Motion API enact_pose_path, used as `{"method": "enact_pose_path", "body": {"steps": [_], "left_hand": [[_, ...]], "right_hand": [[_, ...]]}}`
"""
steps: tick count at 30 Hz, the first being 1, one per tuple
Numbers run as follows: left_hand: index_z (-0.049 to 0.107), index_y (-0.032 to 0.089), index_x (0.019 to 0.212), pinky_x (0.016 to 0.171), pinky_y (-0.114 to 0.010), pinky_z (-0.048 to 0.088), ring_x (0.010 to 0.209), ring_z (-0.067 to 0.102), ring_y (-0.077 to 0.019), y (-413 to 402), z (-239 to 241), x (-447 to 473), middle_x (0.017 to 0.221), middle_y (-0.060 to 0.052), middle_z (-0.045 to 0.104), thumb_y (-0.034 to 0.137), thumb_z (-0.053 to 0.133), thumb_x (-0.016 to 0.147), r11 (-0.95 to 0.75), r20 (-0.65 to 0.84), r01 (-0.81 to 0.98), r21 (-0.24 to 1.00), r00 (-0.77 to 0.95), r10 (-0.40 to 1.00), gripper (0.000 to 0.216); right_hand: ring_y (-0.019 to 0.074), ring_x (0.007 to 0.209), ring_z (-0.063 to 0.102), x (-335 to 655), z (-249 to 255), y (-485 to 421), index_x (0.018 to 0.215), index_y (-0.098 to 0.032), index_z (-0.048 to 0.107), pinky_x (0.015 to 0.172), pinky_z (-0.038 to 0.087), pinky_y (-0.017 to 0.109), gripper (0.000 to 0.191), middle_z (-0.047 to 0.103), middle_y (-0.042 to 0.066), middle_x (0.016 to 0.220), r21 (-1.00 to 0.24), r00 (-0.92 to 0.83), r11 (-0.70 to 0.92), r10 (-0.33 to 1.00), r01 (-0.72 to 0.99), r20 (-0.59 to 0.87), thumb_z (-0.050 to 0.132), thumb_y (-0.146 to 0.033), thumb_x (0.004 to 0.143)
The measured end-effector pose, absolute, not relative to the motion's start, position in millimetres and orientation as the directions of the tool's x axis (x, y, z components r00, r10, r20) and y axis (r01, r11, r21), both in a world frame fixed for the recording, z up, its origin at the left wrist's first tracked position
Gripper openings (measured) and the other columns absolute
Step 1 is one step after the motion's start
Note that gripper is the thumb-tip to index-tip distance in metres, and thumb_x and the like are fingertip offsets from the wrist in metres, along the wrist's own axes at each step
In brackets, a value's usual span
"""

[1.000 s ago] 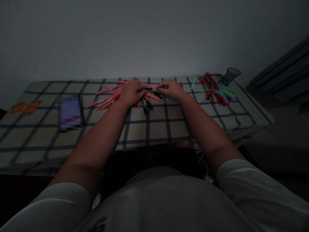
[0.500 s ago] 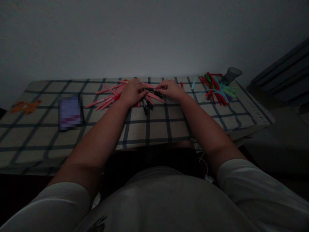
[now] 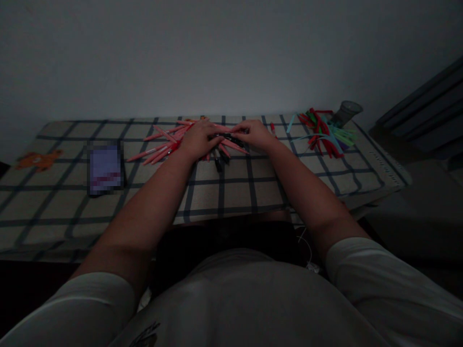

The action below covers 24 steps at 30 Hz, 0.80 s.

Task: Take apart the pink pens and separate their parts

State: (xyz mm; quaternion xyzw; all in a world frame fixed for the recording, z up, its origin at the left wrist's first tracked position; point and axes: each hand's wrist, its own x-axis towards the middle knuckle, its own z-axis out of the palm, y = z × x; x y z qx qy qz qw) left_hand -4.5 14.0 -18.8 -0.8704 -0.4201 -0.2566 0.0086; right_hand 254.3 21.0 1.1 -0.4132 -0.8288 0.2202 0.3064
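Observation:
My left hand (image 3: 198, 139) lies over a heap of pink pens (image 3: 155, 150), its fingers curled and its thumb against the black pens at the heap's right side. My right hand (image 3: 257, 135) is bent in a pinch at the other end of those black pens (image 3: 234, 140). How many pens each hand grips is hidden by the fingers. Just below, more dark pens (image 3: 218, 163) stick out toward me from under the heap. A red pen (image 3: 273, 130) lies to the right of my right hand.
A checked cloth (image 3: 235, 193) covers the table, which stands against a pale wall. On the left are a blurred-out phone-like device (image 3: 105, 168) and an orange bear-shaped piece (image 3: 38, 160). Colourful strips (image 3: 325, 137) and a clear cup (image 3: 347, 112) lie at the right.
My hands stay at the same place on the black pens. Only a slight shift of the fingers shows.

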Motion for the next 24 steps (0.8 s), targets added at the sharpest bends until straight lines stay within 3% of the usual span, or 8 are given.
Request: {"method": "enact_pose_path", "body": {"steps": [14,24], "left_hand": [[0.080,0.030,0.138,0.126,-0.056,0.043,0.132,0.066,-0.0317,15.0,-19.7,-6.0,0.127,-0.008,0.079,0.040,0.065,0.105,-0.643,0.472,0.732,0.227,0.494,0.730,0.037],[0.081,0.030,0.136,0.126,-0.056,0.045,0.132,0.067,-0.0319,15.2,-19.3,-6.7,0.128,-0.010,0.079,0.043,0.064,0.105,-0.639,0.471,0.736,0.226,0.491,0.733,0.038]], "right_hand": [[0.0249,0.094,0.067,253.4,4.4,17.0,0.114,-0.017,0.086,0.085,0.053,0.037,0.039,0.082,0.011,0.101,-0.631,-0.457,0.552,0.827,0.546,0.328,0.081,-0.047,0.090],[0.0260,0.095,0.069,254.8,6.4,13.3,0.101,-0.021,0.088,0.086,0.052,0.038,0.031,0.082,0.011,0.099,-0.612,-0.449,0.531,0.842,0.586,0.299,0.077,-0.049,0.094]]}}
